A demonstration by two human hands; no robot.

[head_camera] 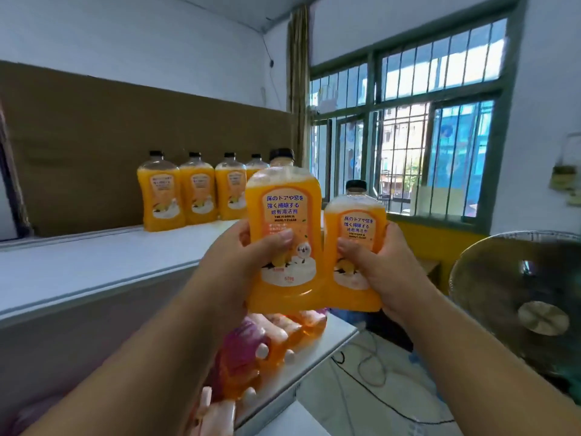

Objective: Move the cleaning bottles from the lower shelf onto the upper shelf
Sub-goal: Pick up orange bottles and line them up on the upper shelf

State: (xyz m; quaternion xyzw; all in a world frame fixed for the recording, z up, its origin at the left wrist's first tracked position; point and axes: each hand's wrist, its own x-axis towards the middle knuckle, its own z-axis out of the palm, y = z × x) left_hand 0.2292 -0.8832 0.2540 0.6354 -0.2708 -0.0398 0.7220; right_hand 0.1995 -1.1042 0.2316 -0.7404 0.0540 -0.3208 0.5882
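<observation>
My left hand [242, 262] grips an orange floor-cleaner bottle [284, 215] with a black cap, held upright in mid-air. My right hand [382, 265] grips a second, like bottle [355, 256] just to its right, a little lower. The two bottles touch side by side. Both hang beyond the front edge of the white upper shelf [94, 265]. Several matching orange bottles [191, 191] stand in a row at the back of that shelf against a brown board. Below my hands, the lower shelf [327, 344] holds orange and pink bottles [270, 344] with white caps.
A barred window [405, 146] fills the wall on the right. A standing fan [522, 297] is at the right edge, with cables [371, 369] on the floor beneath. The white wall rises behind the brown board.
</observation>
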